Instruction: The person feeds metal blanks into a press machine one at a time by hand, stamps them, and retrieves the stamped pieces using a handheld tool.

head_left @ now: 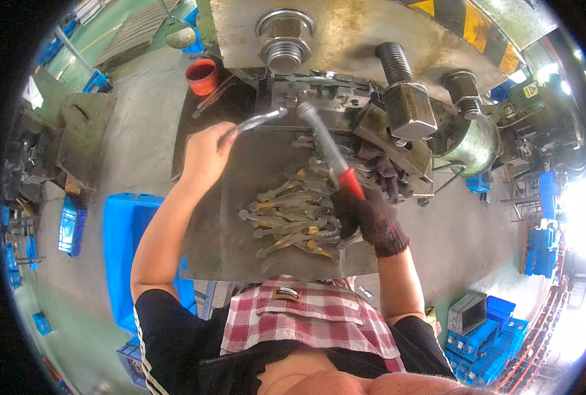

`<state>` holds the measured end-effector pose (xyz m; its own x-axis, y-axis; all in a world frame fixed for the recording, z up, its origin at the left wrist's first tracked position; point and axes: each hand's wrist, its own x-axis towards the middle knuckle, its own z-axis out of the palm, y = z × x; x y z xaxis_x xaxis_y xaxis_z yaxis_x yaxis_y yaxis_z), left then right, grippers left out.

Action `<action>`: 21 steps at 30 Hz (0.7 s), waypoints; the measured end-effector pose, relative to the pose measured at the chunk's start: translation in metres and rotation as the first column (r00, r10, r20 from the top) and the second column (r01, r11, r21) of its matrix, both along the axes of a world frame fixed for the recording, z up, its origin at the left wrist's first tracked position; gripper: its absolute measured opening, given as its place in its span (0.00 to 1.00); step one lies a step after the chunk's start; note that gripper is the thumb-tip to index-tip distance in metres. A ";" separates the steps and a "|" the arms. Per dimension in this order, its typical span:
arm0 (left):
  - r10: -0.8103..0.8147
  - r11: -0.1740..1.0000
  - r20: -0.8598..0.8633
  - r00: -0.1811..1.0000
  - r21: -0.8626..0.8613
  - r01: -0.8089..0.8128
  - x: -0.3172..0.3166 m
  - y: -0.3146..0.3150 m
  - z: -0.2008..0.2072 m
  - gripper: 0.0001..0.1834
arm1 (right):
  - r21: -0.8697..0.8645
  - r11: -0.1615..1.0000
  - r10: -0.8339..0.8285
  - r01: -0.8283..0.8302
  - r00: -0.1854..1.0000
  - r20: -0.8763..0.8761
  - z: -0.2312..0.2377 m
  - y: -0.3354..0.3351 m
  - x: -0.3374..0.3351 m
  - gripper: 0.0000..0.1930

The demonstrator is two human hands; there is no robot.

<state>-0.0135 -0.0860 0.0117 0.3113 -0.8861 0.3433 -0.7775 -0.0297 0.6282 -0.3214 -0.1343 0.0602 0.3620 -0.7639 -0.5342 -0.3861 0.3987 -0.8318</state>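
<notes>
- bare left hand?
- grasping a curved silvery metal piece, near the grey steel block.
- and the dark-gloved right hand?
- clenched round a red-handled metal rod, beside piled elongated grey-brown metal parts.

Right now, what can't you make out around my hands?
All in the head view:
Gripped part of the red-handled tool: hidden by your gloved right hand.
Near end of the shiny metal piece: hidden in your left hand.
Bottom of the metal parts pile: covered by upper ones.
Top of the machine block: cut off by the upper edge.
</notes>
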 end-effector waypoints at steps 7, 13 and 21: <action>-0.224 0.938 0.672 0.706 -0.047 0.343 -0.006 0.002 0.011 0.17 | 0.211 0.959 0.142 -0.191 0.963 0.227 -0.008 0.021 -0.010 0.18; -0.050 0.970 0.358 0.933 -0.205 0.131 -0.026 0.009 0.012 0.18 | 0.048 0.985 0.164 -0.166 0.986 0.029 -0.022 0.018 -0.021 0.18; -0.403 0.707 -0.161 0.901 0.571 0.418 -0.023 0.025 -0.033 0.16 | 0.078 0.995 0.054 -0.058 0.997 0.050 -0.008 0.015 -0.021 0.19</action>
<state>-0.0366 -0.0611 -0.0214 -0.1297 -0.9512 -0.2799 -0.7861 -0.0734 0.6137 -0.3424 -0.1188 0.0523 0.4293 -0.6979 -0.5732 -0.3704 0.4428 -0.8165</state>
